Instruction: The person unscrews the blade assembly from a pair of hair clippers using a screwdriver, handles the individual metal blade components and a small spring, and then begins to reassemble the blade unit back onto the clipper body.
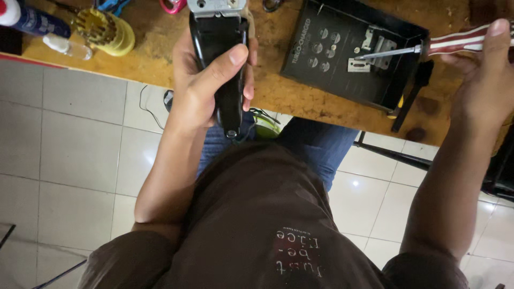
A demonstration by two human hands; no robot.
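My left hand point(206, 85) is wrapped around a black hair clipper point(219, 48), its metal head pointing away over the wooden bench. My right hand point(484, 75) grips a screwdriver point(423, 48) with a red-and-white striped handle. The shaft reaches left and its tip sits over small metal blade parts point(360, 65) lying inside a black box lid point(342, 51).
On the wooden bench point(289, 91), at the far left, stand a yellow bit holder point(104, 32), a small clear bottle point(67, 46) and a spray can point(29, 18). A black brush point(412, 96) lies beside the box. White floor tiles and my knees are below.
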